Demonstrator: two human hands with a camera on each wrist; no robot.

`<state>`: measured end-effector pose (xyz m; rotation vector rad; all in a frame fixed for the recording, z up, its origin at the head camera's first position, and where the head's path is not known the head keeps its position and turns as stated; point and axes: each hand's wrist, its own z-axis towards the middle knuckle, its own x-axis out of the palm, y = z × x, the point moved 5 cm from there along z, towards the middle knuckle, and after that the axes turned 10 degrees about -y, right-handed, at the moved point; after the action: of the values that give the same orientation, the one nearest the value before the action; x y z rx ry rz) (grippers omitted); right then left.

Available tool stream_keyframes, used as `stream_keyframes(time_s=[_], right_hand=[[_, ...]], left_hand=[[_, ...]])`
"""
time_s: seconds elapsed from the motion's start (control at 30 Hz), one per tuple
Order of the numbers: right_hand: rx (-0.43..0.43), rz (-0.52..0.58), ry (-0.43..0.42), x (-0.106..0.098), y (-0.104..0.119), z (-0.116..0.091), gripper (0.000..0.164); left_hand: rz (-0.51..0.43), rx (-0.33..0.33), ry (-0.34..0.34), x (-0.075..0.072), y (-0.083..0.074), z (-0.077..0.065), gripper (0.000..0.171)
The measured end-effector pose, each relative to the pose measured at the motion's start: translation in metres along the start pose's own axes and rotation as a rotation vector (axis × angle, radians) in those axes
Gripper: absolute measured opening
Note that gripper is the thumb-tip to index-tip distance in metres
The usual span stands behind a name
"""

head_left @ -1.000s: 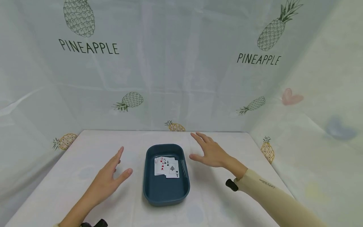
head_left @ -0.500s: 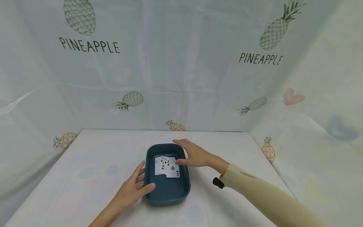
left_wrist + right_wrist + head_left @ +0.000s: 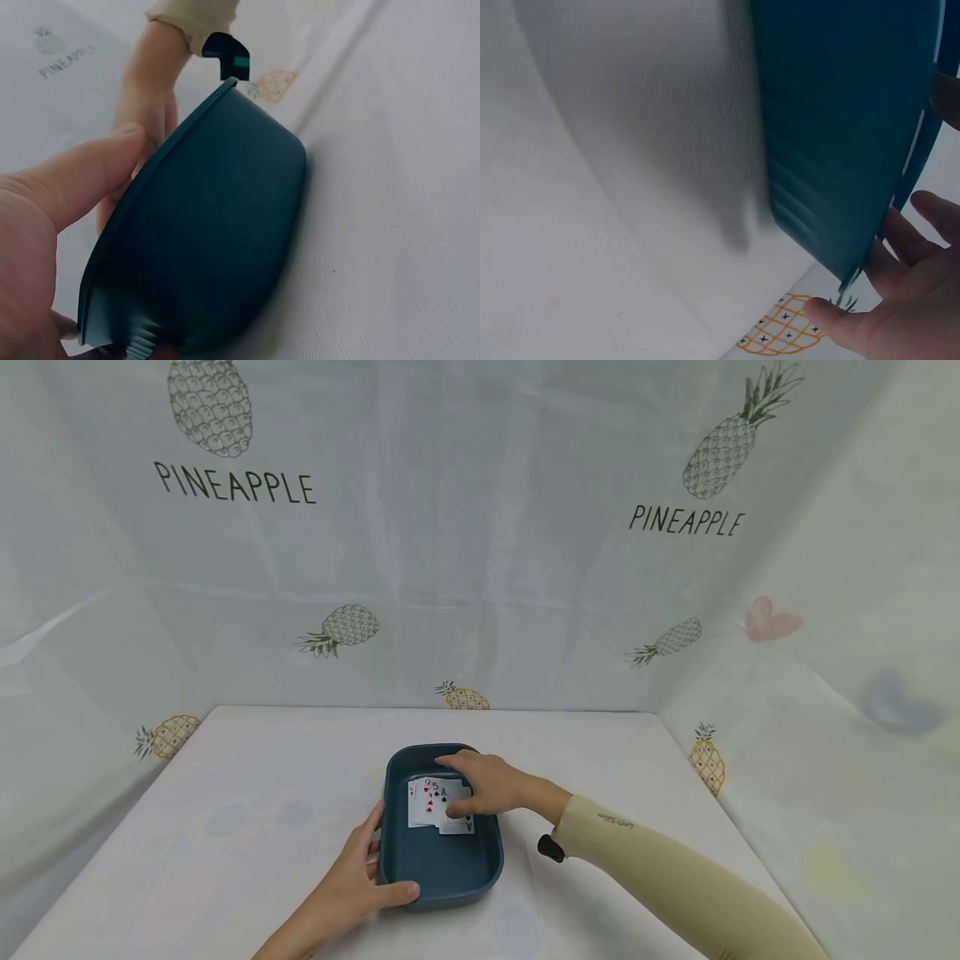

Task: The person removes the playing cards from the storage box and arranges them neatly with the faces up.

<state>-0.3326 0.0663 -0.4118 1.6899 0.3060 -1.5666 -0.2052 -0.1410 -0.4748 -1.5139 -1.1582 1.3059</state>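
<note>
A dark blue, rounded rectangular tray (image 3: 431,864) stands on the table with several playing cards (image 3: 428,800) lying face up in its far half. An ace of spades lies uppermost, partly covered by my right hand (image 3: 489,783). That hand reaches over the tray's right rim, fingers spread, its thumb above or on the ace; contact cannot be told. My left hand (image 3: 354,877) holds the tray's left side, its thumb over the rim and its fingers along the outer wall. In the left wrist view the thumb (image 3: 97,169) lies against the rim.
A white patterned cloth covers the table (image 3: 262,777). Behind it hangs a pale curtain (image 3: 465,543) printed with pineapples, and similar cloth closes the left and right sides. A beige sleeve (image 3: 660,868) covers the right forearm, with a black wrist camera (image 3: 551,848) beneath.
Both hands have moved inward. My left hand has come from the left to take hold of the tray's side; my right has gone over the right rim above the cards. The tray stays put.
</note>
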Motion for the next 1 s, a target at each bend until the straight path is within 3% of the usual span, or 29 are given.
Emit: stream_keyframes(time_s=[0.3, 0.5, 1.0], right_hand=[[0.052, -0.027, 0.046, 0.016, -0.006, 0.003, 0.079], [0.06, -0.111, 0.06, 0.019, -0.004, 0.007, 0.08], [0.112, -0.308, 0.078, 0.023, 0.006, 0.011, 0.084]], left_hand=[[-0.023, 0.014, 0.044, -0.001, 0.003, 0.0, 0.127], [-0.052, 0.021, 0.051, -0.003, 0.003, 0.003, 0.127], [0.023, 0.033, 0.026, -0.004, 0.005, 0.005, 0.129]])
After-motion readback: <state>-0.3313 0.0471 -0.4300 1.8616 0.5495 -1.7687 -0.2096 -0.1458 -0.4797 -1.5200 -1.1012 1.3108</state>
